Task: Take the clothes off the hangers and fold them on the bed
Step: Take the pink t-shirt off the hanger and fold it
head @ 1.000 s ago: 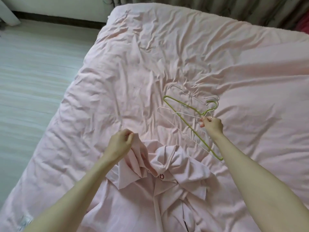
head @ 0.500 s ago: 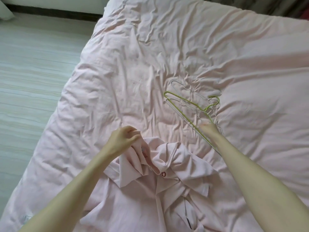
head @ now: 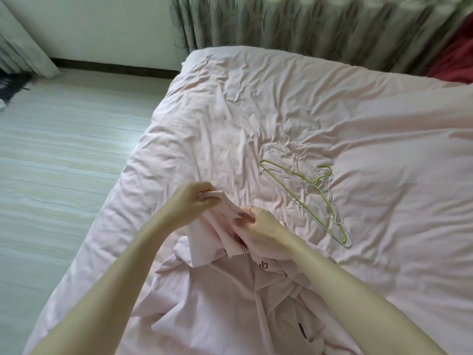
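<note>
A pale pink shirt (head: 225, 290) with dark lettering lies crumpled on the near part of the pink bed (head: 256, 103). My left hand (head: 190, 201) pinches an upper edge of the shirt and lifts it. My right hand (head: 258, 224), a ring on one finger, grips the same bunched fabric just to the right. A green wire hanger (head: 302, 185) lies flat on the bed to the right of my hands, on top of white wire hangers (head: 330, 201). No hand touches the hangers.
The bed's left edge drops to a pale wooden floor (head: 64, 149). Patterned curtains (head: 307, 24) hang behind the bed's far end. A red cloth (head: 455, 60) shows at the far right. The wrinkled cover stretches wide to the right of the hangers.
My right hand let go of the green hanger, which now lies on the bed, and moved left to grip the shirt beside my left hand. The camera tilted up.
</note>
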`<action>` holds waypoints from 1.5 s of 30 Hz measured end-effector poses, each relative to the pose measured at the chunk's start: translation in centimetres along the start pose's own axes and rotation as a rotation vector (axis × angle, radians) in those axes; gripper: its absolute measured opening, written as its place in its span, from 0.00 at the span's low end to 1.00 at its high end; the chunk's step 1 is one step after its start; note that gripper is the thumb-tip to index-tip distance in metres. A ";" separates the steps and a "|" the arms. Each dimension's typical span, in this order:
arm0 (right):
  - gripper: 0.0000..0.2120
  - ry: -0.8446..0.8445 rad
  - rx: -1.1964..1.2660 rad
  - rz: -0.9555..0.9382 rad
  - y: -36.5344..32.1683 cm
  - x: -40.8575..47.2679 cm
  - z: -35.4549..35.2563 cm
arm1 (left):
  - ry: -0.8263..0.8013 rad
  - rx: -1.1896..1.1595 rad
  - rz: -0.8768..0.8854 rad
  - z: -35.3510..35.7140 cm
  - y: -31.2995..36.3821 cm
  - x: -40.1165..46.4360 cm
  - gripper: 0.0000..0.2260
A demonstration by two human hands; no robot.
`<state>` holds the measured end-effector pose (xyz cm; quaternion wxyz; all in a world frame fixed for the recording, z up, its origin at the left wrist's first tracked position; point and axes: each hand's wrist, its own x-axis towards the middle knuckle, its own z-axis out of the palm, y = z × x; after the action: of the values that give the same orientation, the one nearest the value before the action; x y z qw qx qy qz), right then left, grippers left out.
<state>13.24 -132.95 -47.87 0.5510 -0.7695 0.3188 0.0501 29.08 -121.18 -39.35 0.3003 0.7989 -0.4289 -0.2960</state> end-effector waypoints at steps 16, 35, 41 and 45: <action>0.17 0.431 -0.021 0.003 -4.9 -10.6 -9.4 | 0.223 0.098 0.166 -7.0 4.5 -3.0 0.05; 0.15 0.558 -0.640 0.061 -9.3 -21.3 -8.1 | 0.290 0.505 0.298 -8.7 3.9 -6.6 0.12; 0.22 0.701 -0.476 -0.010 -9.8 -24.9 -7.0 | 0.404 0.447 0.256 -7.7 4.2 -12.4 0.09; 0.12 0.704 -0.160 -0.026 -8.1 -27.6 -6.2 | 0.486 0.253 0.209 -5.8 4.4 -16.9 0.08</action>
<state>-5.95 -124.85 -27.05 0.3462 -0.7843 0.4742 -0.2002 23.35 -107.23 -28.75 0.3213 0.8289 -0.4579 -0.0076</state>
